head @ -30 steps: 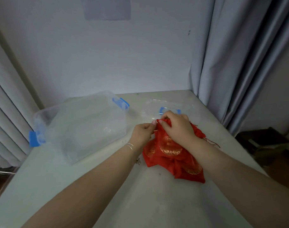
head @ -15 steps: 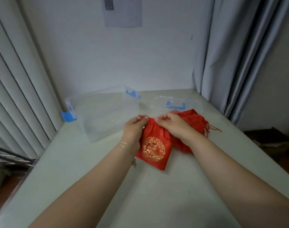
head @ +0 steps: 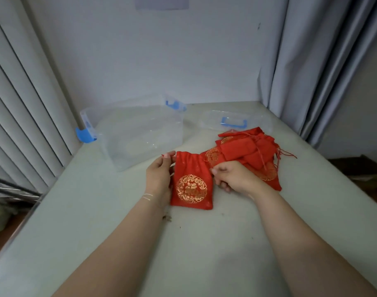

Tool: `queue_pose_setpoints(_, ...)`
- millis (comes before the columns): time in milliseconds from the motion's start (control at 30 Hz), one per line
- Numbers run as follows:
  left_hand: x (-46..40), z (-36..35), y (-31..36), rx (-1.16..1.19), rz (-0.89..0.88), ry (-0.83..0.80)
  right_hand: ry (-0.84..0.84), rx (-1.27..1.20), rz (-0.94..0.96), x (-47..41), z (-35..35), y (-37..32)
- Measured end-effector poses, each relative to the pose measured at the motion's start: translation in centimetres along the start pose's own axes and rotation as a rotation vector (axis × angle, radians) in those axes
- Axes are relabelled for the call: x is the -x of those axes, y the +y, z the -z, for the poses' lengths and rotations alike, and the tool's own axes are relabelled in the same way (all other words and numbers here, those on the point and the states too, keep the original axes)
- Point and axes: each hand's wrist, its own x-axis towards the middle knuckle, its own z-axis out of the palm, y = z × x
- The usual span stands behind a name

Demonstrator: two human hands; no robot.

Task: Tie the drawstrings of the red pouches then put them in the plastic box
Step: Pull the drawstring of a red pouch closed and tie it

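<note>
Both hands (head: 159, 174) (head: 232, 176) pinch one red pouch (head: 192, 183) — plastic box (head: 136, 133) behind.

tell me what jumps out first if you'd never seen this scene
A red pouch with a gold round emblem lies flat mid-table, the left hand pinching its top corner and the right hand at its other edge. Right of it sits a pile of red pouches; behind, a clear plastic box stands open.

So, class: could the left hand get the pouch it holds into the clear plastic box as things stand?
Probably yes. The clear plastic box sits open just beyond the left hand, its lid off to the side, and nothing lies between them.
</note>
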Motion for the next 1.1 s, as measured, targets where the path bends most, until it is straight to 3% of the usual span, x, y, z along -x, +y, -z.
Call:
queue_pose_setpoints(100,-0.5,0.4,-0.1,0.000,-0.002,0.010,0.067,-0.071,-0.010,-0.3,0.1,0.3)
queue_pose_setpoints(267,-1.3,0.7,0.0,0.005,0.008,0.054,0.339,-0.350,0.068,-1.0,0.3,-0.5)
queue_pose_setpoints(333,-1.5,0.6,0.0,0.012,0.040,0.085,0.387,-0.604,0.137,-1.1,0.3,-0.7)
queue_pose_setpoints(500,-1.8,0.3,0.2,0.027,0.118,0.121,0.308,-1.393,0.188,-0.6,1.1,-1.1)
queue_pose_setpoints(600,-1.6,0.0,-0.1,-0.003,0.138,0.125,0.356,-1.545,0.186,-0.9,1.2,-0.8)
queue_pose_setpoints(667,-1.4,-0.2,-0.1,-0.021,0.133,0.132,0.430,-1.315,0.218,-1.2,1.1,-0.9)
queue_pose_setpoints(767,-1.0,-0.2,0.3,-0.056,0.086,0.141,0.558,-0.560,0.430,-0.9,0.6,-1.2)
queue_pose_setpoints(833,-0.6,0.0,0.5,-0.073,0.014,0.122,0.480,-0.185,0.530,-0.5,-0.1,-1.1)
queue_pose_setpoints(967,0.6,-0.2,1.0,-0.244,-0.316,0.029,0.382,0.243,0.449,-0.5,-1.0,-0.8)
queue_pose_setpoints(1100,2.3,-1.3,1.3,-0.355,-0.559,-0.125,0.394,0.359,0.446,0.0,-1.2,-1.2)
